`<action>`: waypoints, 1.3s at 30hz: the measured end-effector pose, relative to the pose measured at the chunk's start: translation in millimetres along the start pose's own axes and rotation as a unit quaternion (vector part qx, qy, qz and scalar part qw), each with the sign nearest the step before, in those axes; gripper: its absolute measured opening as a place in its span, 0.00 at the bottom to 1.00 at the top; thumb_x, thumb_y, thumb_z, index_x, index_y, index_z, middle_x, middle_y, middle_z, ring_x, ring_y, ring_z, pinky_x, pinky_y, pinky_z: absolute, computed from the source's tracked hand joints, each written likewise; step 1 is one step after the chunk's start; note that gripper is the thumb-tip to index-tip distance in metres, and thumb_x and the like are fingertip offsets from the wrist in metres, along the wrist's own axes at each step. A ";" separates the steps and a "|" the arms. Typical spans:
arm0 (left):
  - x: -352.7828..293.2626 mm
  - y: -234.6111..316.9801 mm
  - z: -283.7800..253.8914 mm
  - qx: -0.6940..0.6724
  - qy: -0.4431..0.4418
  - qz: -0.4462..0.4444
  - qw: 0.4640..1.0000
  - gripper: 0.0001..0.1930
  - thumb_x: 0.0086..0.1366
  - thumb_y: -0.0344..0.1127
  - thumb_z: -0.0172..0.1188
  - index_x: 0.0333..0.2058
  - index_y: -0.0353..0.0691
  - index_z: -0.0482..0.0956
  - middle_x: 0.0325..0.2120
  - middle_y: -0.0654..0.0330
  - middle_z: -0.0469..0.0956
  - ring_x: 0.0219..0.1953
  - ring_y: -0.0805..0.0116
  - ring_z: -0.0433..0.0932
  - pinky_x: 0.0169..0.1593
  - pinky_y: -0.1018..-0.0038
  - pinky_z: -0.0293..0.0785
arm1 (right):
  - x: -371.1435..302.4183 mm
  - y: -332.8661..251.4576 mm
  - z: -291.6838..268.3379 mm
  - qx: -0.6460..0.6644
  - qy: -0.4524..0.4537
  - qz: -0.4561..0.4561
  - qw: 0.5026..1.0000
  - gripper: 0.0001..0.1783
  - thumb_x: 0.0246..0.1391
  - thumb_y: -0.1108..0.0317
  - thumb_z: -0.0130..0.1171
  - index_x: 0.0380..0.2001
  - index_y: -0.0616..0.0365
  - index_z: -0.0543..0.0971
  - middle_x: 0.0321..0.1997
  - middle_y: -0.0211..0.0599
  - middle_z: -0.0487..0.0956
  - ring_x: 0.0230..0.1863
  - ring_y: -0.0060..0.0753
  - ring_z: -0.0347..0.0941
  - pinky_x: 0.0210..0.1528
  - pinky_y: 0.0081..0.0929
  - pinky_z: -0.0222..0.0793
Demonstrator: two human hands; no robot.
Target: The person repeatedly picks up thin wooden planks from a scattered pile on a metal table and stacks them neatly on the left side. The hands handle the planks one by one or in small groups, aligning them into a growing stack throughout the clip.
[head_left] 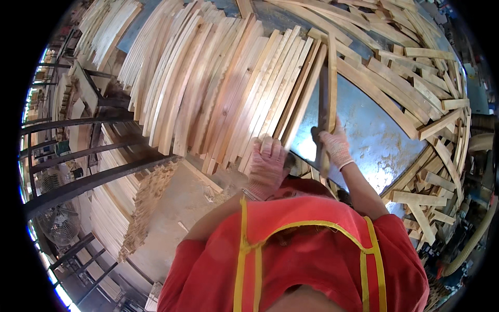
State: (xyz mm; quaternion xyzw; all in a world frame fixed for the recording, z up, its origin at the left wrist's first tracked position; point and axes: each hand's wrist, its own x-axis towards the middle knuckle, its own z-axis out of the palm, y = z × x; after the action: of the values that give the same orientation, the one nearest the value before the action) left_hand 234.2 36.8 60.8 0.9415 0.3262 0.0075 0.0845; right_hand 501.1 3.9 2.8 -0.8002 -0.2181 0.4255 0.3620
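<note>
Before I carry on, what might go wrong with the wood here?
The held strip may pinch the left hand, at the near ends of the row of strips. It could also swing, since the right hand holds it nearer one end. The loose pile may slide, its pieces crossing at angles.

wooden strip [332,78] | long, narrow | held, right of strip row [228,88]

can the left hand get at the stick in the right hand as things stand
Probably yes: the left hand, at the near ends of the strips, has the stick close on its right, and nothing seems to block the gap. The right hand covers only part of it.
</note>
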 end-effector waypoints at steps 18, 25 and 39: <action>50.6 10.8 17.7 0.001 0.139 0.005 0.990 0.23 0.67 0.39 0.58 0.59 0.41 0.75 0.48 0.58 0.75 0.46 0.58 0.78 0.43 0.61 0.75 | -16.3 -17.4 36.8 0.381 -0.104 0.067 0.916 0.35 0.52 0.86 0.60 0.65 0.60 0.71 0.49 0.40 0.82 0.47 0.39 0.81 0.51 0.37 0.82; 61.9 -12.9 7.2 0.086 0.000 -0.008 0.996 0.24 0.68 0.41 0.57 0.62 0.47 0.74 0.44 0.59 0.76 0.45 0.58 0.79 0.48 0.57 0.72 | -12.0 -1.4 9.3 0.329 -0.116 0.053 0.936 0.27 0.54 0.83 0.63 0.59 0.62 0.73 0.45 0.39 0.82 0.42 0.34 0.81 0.46 0.32 0.82; 61.0 -58.2 -106.2 -0.265 0.014 -0.212 0.941 0.33 0.63 0.26 0.55 0.69 0.46 0.72 0.49 0.45 0.82 0.50 0.41 0.82 0.55 0.52 0.80 | -17.2 4.9 -15.3 0.273 -0.048 0.013 0.961 0.28 0.56 0.83 0.62 0.61 0.59 0.73 0.44 0.33 0.82 0.37 0.27 0.80 0.38 0.26 0.79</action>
State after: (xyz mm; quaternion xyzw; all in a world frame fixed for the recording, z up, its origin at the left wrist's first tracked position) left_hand 239.3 135.7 153.4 0.7939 0.5056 0.0891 0.3259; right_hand 504.8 -16.5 13.8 -0.6523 -0.1011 0.5116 0.5500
